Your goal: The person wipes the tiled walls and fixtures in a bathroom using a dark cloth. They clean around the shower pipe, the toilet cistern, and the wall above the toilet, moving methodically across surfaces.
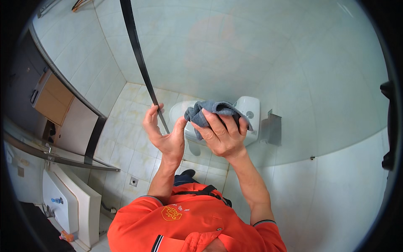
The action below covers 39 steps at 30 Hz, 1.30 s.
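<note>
In the head view my right hand holds a bunched grey-blue cloth against the clear glass panel. Its fingers are spread over the lower side of the cloth. My left hand is curled around the dark edge strip of this panel. The left fingertips show behind the strip, while the thumb lies in front, at the cloth's left end. Seen through the glass, a white toilet stands behind the hands and is partly hidden by them and the cloth.
A grey bin-like holder is beside the toilet. To the left are a glass door's dark lower frame, a white washbasin and a wooden cabinet. A floor drain sits in the tiled floor.
</note>
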Each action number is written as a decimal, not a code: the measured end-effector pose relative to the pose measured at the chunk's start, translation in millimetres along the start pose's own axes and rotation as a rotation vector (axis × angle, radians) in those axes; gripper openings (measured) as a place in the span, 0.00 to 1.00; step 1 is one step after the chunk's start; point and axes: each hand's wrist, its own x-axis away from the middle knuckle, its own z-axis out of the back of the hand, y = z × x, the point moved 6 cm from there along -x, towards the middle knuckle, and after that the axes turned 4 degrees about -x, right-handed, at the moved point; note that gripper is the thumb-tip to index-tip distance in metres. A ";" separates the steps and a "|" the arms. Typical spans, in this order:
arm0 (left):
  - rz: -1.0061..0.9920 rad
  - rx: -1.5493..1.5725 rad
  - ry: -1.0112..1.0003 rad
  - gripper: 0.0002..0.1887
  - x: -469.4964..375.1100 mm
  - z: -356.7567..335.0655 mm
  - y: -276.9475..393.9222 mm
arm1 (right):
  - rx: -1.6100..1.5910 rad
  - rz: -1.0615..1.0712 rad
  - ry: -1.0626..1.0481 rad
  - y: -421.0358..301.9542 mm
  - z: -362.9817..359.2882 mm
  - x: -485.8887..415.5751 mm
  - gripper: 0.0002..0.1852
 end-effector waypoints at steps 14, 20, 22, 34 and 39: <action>0.006 -0.032 -0.049 0.35 -8.0 0.5 6.9 | 0.020 -0.042 -0.006 0.8 2.1 -7.1 0.10; 0.060 0.049 -0.085 0.38 -17.6 4.6 4.8 | 0.056 -0.044 0.088 3.4 -2.0 -12.9 0.10; 0.018 0.033 -0.079 0.38 -18.9 4.1 7.6 | 0.070 -0.051 0.089 4.2 -0.7 -13.2 0.10; -0.591 -0.237 -0.142 0.50 -27.4 -8.6 39.9 | 0.392 0.199 0.163 83.5 45.7 -12.3 0.15; -0.651 -0.228 -0.212 0.45 -26.4 -16.9 56.7 | 0.098 -0.138 0.219 81.8 80.3 18.9 0.25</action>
